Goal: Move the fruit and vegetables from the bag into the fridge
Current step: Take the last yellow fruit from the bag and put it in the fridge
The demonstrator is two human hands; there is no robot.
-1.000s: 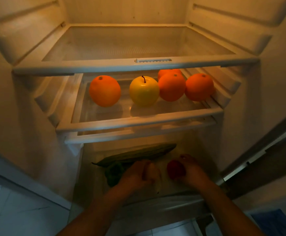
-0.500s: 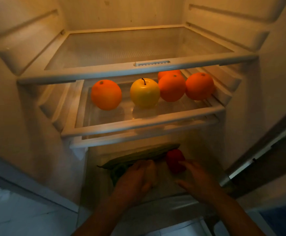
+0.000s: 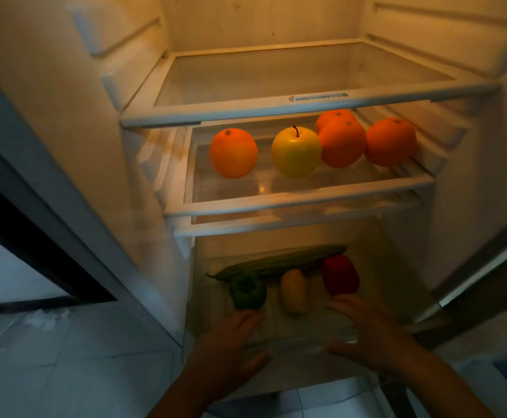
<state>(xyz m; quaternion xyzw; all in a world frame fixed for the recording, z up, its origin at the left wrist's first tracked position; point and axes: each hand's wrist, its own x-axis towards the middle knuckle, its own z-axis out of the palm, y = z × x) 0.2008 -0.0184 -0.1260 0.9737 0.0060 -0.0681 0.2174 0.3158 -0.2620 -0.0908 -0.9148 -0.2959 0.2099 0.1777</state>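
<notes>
In the clear bottom drawer (image 3: 302,342) of the open fridge lie a long green cucumber (image 3: 282,262), a green pepper (image 3: 247,291), a pale yellow fruit (image 3: 294,291) and a red pepper (image 3: 340,274). My left hand (image 3: 231,342) and my right hand (image 3: 367,330) rest on the drawer's front edge with fingers spread, holding nothing. The left fingertips are just below the green pepper; the right fingertips are just below the red pepper. On the middle shelf (image 3: 300,203) sit several oranges (image 3: 233,152) and a yellow apple (image 3: 296,151). The bag is out of view.
The top glass shelf (image 3: 306,102) holds nothing. The fridge's left wall (image 3: 65,131) and right wall (image 3: 472,176) close in the shelves. Pale floor tiles (image 3: 50,357) show at the lower left.
My left hand let go of the yellow fruit and my right hand let go of the red pepper. Both hands drew back to the drawer's front edge. The view shifted left.
</notes>
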